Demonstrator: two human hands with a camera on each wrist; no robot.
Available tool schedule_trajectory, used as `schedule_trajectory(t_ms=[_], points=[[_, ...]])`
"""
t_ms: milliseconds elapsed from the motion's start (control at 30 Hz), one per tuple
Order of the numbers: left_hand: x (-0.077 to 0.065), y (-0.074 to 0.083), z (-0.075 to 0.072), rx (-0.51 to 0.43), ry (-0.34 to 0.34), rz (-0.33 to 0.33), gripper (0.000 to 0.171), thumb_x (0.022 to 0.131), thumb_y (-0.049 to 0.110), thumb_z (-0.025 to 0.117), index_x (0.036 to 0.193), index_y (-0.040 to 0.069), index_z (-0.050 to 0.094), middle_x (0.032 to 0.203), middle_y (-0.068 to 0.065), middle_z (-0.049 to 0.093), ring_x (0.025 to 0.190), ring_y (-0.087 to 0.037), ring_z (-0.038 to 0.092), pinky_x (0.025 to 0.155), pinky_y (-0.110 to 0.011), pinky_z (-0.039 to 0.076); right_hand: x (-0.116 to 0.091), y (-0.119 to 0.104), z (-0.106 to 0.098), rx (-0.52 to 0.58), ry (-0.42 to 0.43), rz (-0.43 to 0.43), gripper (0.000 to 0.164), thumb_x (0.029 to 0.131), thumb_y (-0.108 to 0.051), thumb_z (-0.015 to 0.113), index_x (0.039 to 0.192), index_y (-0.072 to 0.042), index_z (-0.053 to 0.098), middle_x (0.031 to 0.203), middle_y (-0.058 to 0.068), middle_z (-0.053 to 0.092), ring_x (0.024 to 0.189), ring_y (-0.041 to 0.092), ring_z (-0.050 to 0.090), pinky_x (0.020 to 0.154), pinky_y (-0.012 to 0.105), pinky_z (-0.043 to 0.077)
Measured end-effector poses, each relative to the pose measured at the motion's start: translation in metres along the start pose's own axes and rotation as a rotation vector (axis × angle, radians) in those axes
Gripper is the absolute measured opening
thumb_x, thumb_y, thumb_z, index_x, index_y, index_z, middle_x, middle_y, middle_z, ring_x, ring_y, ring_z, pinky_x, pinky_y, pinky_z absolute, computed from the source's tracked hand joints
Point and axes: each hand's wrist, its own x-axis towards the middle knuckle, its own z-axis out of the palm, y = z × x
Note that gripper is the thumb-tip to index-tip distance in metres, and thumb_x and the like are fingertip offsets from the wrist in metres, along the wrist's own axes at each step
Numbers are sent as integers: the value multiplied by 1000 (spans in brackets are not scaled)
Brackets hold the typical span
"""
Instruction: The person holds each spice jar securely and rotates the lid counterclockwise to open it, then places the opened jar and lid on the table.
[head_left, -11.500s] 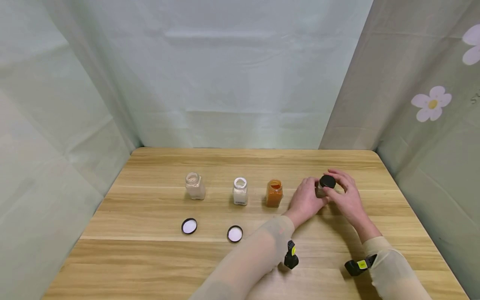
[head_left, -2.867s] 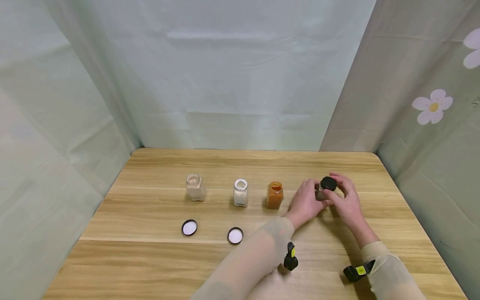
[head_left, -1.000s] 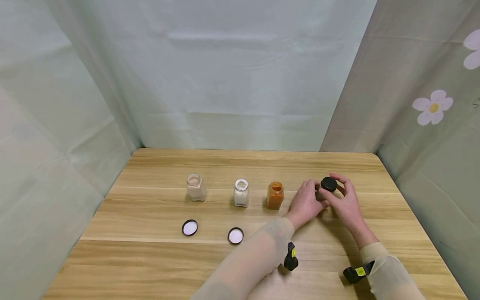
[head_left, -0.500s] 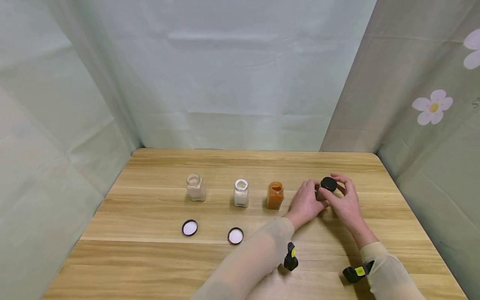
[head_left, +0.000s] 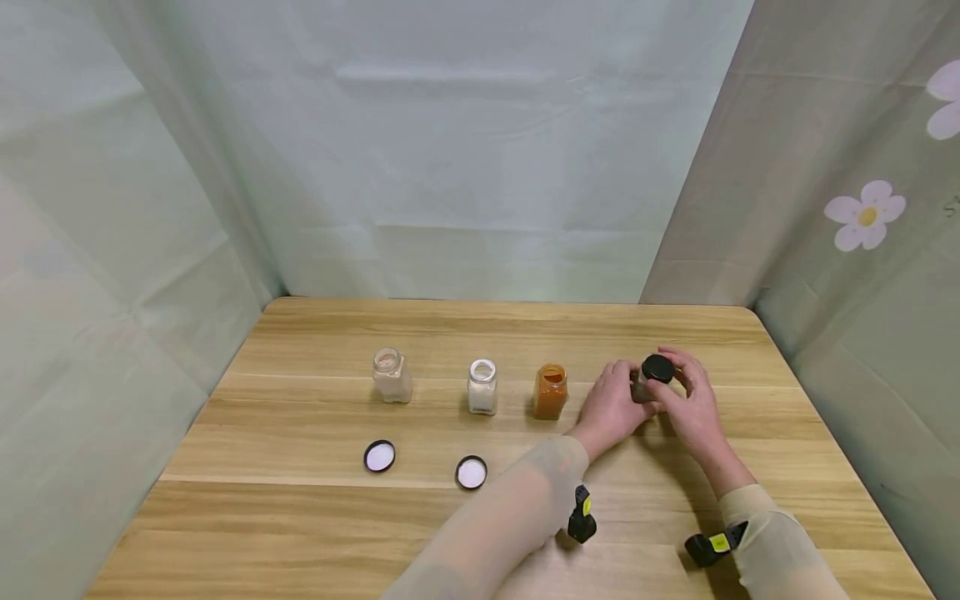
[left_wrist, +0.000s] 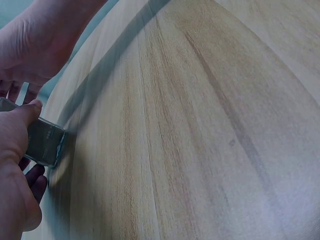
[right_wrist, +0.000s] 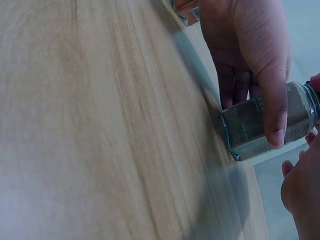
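Observation:
At the right of the table in the head view, my left hand (head_left: 609, 406) grips a square glass spice jar (right_wrist: 250, 125) holding a dark grey-brown powder. The jar stands upright on the wood, its left side covered by that hand. In the right wrist view the left thumb lies across the glass. A black screw lid (head_left: 657, 367) sits on the jar's mouth. My right hand (head_left: 696, 410) has its thumb and fingers around the lid's rim, pinching it. Just left of my left hand stands an uncapped jar of orange powder (head_left: 550, 398).
Two more uncapped jars stand to the left, one with white contents (head_left: 482, 393) and one with pale beige powder (head_left: 393, 382). Two black lids lie upturned nearer the front, a left lid (head_left: 379, 456) and a right lid (head_left: 471, 472). Cloth curtains (head_left: 480, 167) surround the wooden table (head_left: 300, 525).
Both hands stay at the same jar throughout. The right fingers stand looser about the lid half a second to one second ago and close in on it now. Other jars and lids keep their places.

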Motion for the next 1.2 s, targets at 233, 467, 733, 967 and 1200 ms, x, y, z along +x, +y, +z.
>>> schedule_trajectory(t_ms=[233, 467, 733, 967, 1200], points=[[0, -1, 0, -3, 0, 6, 53, 86, 42, 83, 127, 19, 58, 112, 7, 56, 102, -7, 57, 90, -23, 48, -2, -3, -2, 6, -33, 115, 64, 98, -20, 71, 153, -6, 42, 159, 13, 30, 143, 37, 30, 113, 60, 28], [-1, -1, 0, -13, 2, 16, 49, 87, 38, 83, 125, 20, 57, 114, 7, 57, 103, -7, 56, 91, -22, 47, 0, -3, 0, 20, 7, 152, 65, 94, -22, 77, 145, -4, 42, 156, 8, 37, 141, 34, 34, 108, 45, 36], [-1, -1, 0, -19, -2, 9, 49, 87, 39, 82, 125, 20, 57, 115, 6, 57, 104, -7, 57, 91, -22, 47, 2, 0, 2, 41, 58, 121, 54, 91, -12, 79, 132, 0, 46, 152, 13, 43, 135, 24, 40, 105, 34, 36], [0, -2, 2, -9, 1, 7, 52, 86, 41, 83, 126, 19, 58, 115, 7, 57, 103, -7, 58, 91, -22, 47, 3, 2, 1, 11, 41, 72, 51, 93, -11, 76, 133, 6, 49, 151, 14, 44, 134, 15, 39, 112, 40, 32], [1, -3, 3, -14, -6, -5, 55, 85, 43, 84, 127, 18, 58, 115, 7, 57, 103, -6, 57, 91, -23, 48, 1, -1, -1, -4, 3, 35, 45, 96, -9, 71, 136, 6, 55, 151, 14, 44, 135, 14, 36, 112, 38, 29]])
